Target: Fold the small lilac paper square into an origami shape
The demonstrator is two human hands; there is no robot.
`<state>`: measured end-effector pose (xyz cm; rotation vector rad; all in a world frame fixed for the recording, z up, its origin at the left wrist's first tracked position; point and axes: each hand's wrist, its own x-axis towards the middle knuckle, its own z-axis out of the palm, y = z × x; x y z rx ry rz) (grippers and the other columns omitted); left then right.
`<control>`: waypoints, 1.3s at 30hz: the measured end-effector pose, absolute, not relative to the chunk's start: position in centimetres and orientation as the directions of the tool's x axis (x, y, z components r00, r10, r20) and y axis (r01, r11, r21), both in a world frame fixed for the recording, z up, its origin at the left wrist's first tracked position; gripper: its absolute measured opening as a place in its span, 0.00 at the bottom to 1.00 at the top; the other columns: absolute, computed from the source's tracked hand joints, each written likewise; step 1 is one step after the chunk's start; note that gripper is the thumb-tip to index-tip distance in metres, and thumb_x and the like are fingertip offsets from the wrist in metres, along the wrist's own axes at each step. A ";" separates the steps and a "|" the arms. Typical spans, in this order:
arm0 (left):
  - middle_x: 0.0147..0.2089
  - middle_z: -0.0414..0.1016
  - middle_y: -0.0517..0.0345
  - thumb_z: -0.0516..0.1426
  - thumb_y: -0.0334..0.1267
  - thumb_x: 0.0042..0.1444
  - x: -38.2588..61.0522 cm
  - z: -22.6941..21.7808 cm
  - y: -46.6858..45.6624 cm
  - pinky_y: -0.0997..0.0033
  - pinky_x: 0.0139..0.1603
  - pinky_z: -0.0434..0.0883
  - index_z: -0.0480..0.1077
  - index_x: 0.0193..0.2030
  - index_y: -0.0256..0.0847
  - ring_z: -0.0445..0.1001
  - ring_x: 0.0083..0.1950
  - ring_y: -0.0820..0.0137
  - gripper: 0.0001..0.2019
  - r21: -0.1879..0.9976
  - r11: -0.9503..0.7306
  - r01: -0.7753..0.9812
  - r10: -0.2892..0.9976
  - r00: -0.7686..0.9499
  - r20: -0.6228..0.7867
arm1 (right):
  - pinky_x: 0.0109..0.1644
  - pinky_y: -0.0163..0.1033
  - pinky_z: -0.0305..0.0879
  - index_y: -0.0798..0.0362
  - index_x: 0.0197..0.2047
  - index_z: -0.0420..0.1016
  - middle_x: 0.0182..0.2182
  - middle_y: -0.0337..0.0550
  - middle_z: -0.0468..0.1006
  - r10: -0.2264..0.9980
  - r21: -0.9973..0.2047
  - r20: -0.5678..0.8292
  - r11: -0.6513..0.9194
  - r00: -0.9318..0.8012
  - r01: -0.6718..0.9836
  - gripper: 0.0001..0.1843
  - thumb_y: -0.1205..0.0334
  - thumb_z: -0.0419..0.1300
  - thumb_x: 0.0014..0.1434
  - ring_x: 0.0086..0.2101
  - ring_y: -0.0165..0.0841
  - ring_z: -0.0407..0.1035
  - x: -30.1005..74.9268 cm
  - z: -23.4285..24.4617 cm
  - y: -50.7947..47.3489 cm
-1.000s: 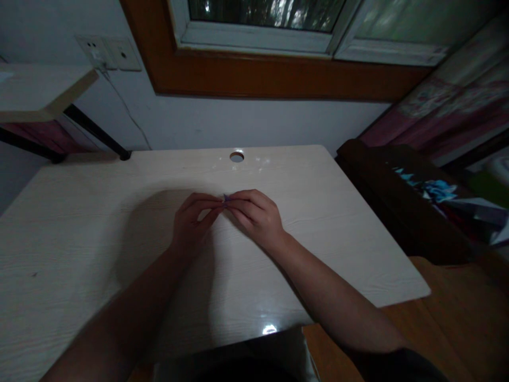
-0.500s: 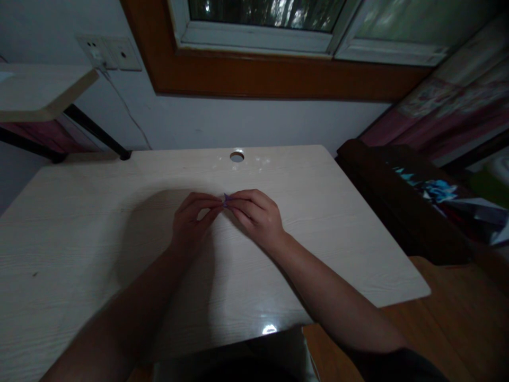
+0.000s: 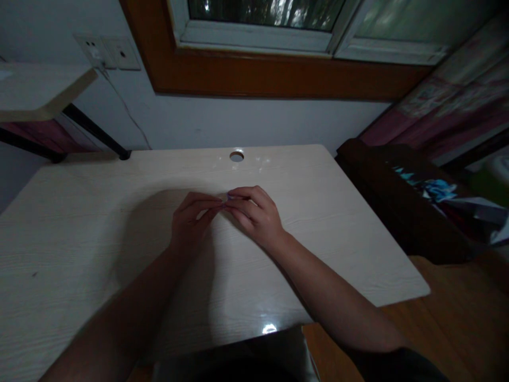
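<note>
Between my fingertips, over the middle of the pale wooden desk [image 3: 318, 239], is a small purple piece [image 3: 225, 203] that looks like folded paper. Only slivers of it show; the fingers hide the rest. My left hand [image 3: 190, 216] pinches it from the left, thumb and fingertips closed together. From the right, my right hand [image 3: 258, 216] grips it between thumb and fingers, the index finger arched over its far side. The two sets of fingertips nearly touch.
A round cable hole [image 3: 237, 156] lies beyond my hands near the desk's back edge. At the left stands a raised shelf [image 3: 47, 93] on black legs. A dark wooden piece of furniture [image 3: 377, 196] with blue items on it stands to the right, under a curtain [image 3: 457, 95].
My right index finger has lifted and arched slightly, and the purple tip that stuck up between the fingers is now mostly covered. My left hand has barely moved.
</note>
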<state>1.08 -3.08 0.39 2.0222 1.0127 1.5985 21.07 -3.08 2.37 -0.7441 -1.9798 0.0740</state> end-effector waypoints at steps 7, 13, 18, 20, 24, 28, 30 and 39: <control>0.43 0.80 0.56 0.63 0.34 0.61 1.1 0.6 -3.3 0.65 0.48 0.75 0.80 0.43 0.46 0.77 0.45 0.69 0.05 0.686 -0.662 0.302 0.739 0.109 0.665 | 0.48 0.47 0.73 0.46 0.48 0.78 0.47 0.46 0.80 0.560 -0.380 0.758 0.795 -0.333 0.473 0.09 0.65 0.63 0.65 0.45 0.38 0.73 21.1 2.2 -3.1; 0.41 0.80 0.55 0.62 0.37 0.62 1.3 0.9 -3.4 0.65 0.48 0.74 0.79 0.42 0.45 0.77 0.44 0.68 0.04 0.688 -0.645 0.332 0.749 0.100 0.655 | 0.49 0.48 0.72 0.46 0.46 0.78 0.47 0.46 0.80 0.584 -0.424 0.742 0.788 -0.328 0.446 0.07 0.64 0.63 0.64 0.45 0.38 0.73 21.0 2.1 -3.0; 0.40 0.79 0.55 0.61 0.36 0.63 1.3 0.9 -3.5 0.66 0.47 0.73 0.79 0.41 0.43 0.76 0.43 0.69 0.04 0.695 -0.629 0.350 0.760 0.088 0.644 | 0.51 0.48 0.72 0.47 0.42 0.78 0.44 0.46 0.80 0.649 -0.532 0.706 0.750 -0.283 0.393 0.04 0.64 0.63 0.64 0.46 0.38 0.74 20.6 2.4 -3.1; 0.40 0.78 0.55 0.60 0.37 0.63 1.3 1.0 -3.5 0.66 0.47 0.73 0.78 0.40 0.43 0.76 0.43 0.69 0.04 0.711 -0.609 0.350 0.777 0.083 0.624 | 0.51 0.47 0.72 0.47 0.41 0.79 0.44 0.46 0.79 0.687 -0.598 0.684 0.720 -0.243 0.353 0.03 0.63 0.64 0.63 0.46 0.37 0.74 20.3 2.4 -3.2; 0.39 0.77 0.55 0.57 0.40 0.66 1.4 1.1 -3.4 0.65 0.48 0.72 0.78 0.39 0.42 0.75 0.43 0.68 0.09 0.765 -0.552 0.331 0.815 0.022 0.579 | 0.51 0.46 0.72 0.47 0.37 0.79 0.42 0.44 0.79 0.786 -0.743 0.598 0.617 -0.157 0.260 0.03 0.64 0.64 0.63 0.45 0.35 0.74 20.0 2.5 -3.1; 0.39 0.75 0.55 0.55 0.44 0.67 1.6 0.6 -3.2 0.68 0.43 0.72 0.75 0.40 0.41 0.74 0.38 0.70 0.11 0.910 -0.389 0.142 0.915 -0.054 0.399 | 0.52 0.45 0.71 0.47 0.36 0.80 0.41 0.43 0.79 0.858 -0.847 0.497 0.513 -0.130 0.141 0.04 0.63 0.64 0.63 0.44 0.34 0.74 20.0 2.4 -2.8; 0.37 0.75 0.57 0.57 0.44 0.65 1.8 0.2 -3.1 0.69 0.41 0.73 0.73 0.43 0.41 0.75 0.35 0.71 0.10 0.958 -0.286 -0.005 0.958 -0.029 0.286 | 0.53 0.46 0.70 0.47 0.35 0.81 0.41 0.43 0.79 0.876 -0.874 0.469 0.479 -0.115 0.081 0.03 0.62 0.65 0.62 0.45 0.35 0.74 20.1 2.2 -2.6; 0.36 0.77 0.59 0.64 0.43 0.59 2.1 -0.3 -2.5 0.70 0.37 0.77 0.69 0.51 0.42 0.78 0.34 0.72 0.16 0.958 -0.121 -0.259 0.973 0.160 0.166 | 0.49 0.43 0.71 0.46 0.34 0.81 0.42 0.42 0.77 0.906 -0.923 0.384 0.381 -0.179 -0.056 0.04 0.57 0.68 0.59 0.45 0.34 0.73 20.1 1.6 -2.2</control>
